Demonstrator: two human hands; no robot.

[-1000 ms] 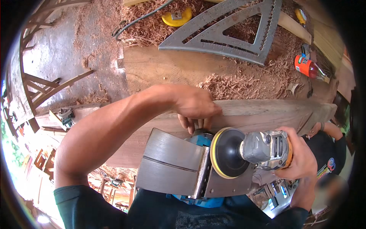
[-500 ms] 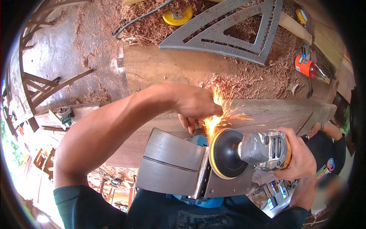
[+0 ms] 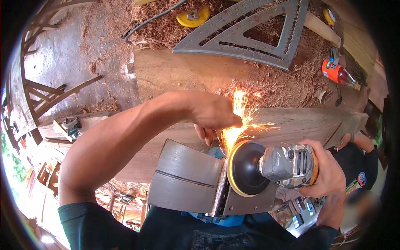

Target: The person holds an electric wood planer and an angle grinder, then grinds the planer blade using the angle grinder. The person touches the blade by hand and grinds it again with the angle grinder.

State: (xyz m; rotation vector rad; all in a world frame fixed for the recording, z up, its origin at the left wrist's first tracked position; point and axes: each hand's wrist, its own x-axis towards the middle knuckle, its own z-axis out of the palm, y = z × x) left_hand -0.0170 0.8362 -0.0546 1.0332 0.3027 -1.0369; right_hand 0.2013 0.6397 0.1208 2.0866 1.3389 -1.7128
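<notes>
My right hand (image 3: 323, 168) is wrapped round the rear body of an angle grinder (image 3: 283, 164). A black backing pad with a yellow-rimmed disc (image 3: 248, 168) is fitted to it, its edge at the slot between the metal plates of an upturned electric planer (image 3: 187, 175). Blue parts of the planer's body show at its far and near ends. Bright sparks (image 3: 234, 133) spray away from the disc's far edge. Beside them, just beyond the planer, my left hand (image 3: 214, 112) is closed with curled fingers; what they grip is hidden.
Under the planer runs a thick wooden beam (image 3: 308, 121). Beyond lie a metal triangle square (image 3: 250, 35), a yellow tape measure (image 3: 193, 17), a cable (image 3: 156, 18) and wood shavings. A bottle with an orange label (image 3: 333, 71) lies right. Another person (image 3: 354, 162) is at the far right.
The spray of sparks is brighter and reaches farther away and to the right. The disc has shifted very slightly left; both hands keep nearly the same place.
</notes>
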